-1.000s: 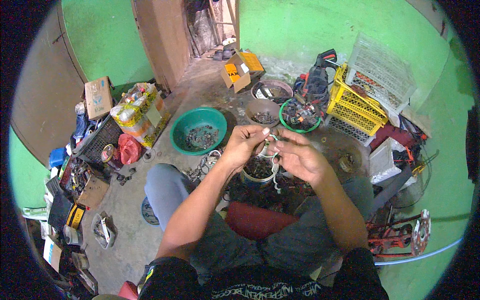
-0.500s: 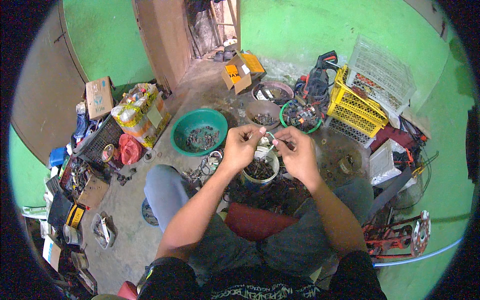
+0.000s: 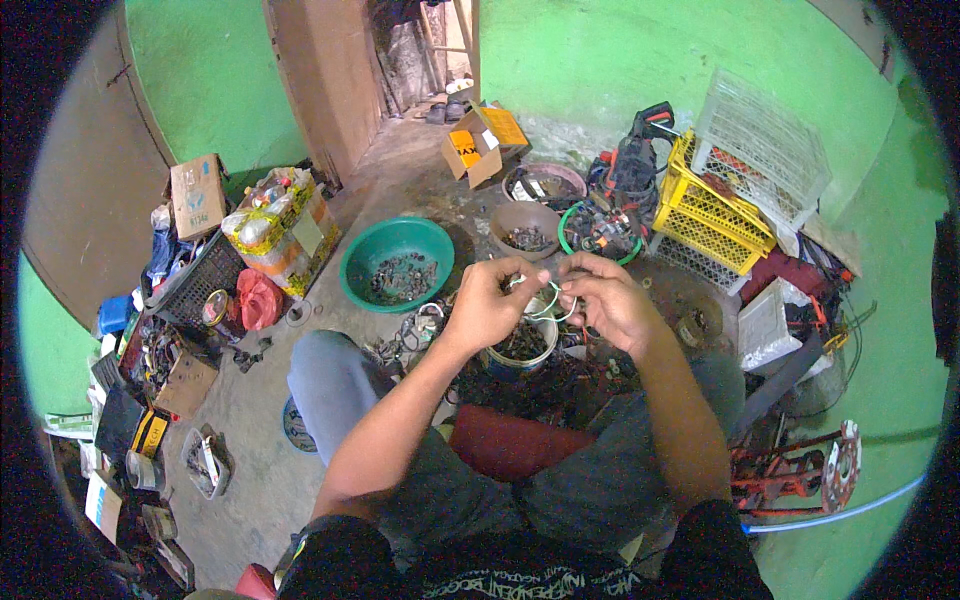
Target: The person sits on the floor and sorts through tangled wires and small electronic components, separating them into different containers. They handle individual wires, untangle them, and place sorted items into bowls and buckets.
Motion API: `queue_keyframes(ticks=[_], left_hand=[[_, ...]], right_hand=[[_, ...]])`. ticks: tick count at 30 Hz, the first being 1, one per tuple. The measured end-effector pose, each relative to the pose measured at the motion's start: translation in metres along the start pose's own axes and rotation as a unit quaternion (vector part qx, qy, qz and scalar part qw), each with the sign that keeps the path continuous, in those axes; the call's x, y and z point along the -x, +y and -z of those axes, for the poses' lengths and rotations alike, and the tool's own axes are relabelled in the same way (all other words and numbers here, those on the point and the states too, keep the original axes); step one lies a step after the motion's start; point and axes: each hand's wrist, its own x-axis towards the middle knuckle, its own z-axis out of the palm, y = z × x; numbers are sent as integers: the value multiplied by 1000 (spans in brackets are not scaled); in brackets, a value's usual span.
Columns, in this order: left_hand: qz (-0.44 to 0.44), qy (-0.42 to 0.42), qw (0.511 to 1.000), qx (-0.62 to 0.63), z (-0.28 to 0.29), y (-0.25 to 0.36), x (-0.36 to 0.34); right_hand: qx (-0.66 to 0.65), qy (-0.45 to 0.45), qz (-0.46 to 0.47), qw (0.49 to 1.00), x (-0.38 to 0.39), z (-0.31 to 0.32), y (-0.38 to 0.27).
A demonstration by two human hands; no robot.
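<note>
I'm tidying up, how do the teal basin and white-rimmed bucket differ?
The teal basin is wider than the white-rimmed bucket. The basin's dark pieces leave patches of its bottom bare; the bucket's hide its bottom. The bucket sits below the held white cord, the basin farther left. Both are round.

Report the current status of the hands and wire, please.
Left hand pinching pale wire. Right hand at its loop, grip unclear. Bucket beneath; no obstruction seen.
</note>
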Motion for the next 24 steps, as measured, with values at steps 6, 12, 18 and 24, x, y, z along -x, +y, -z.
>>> queue_keyframes(ticks=[6, 12, 18, 24], left_hand=[[26, -32, 998, 51, 1, 0, 0], [133, -35, 988, 72, 1, 7, -6], [86, -16, 992, 94, 5, 1, -7], [115, 20, 993, 36, 8, -2, -10]], right_hand=[[-64, -34, -30, 997, 3, 3, -1], [191, 18, 97, 977, -6, -5, 6], [188, 46, -10, 981, 2, -21, -14], [404, 59, 207, 889, -4, 6, -1]])
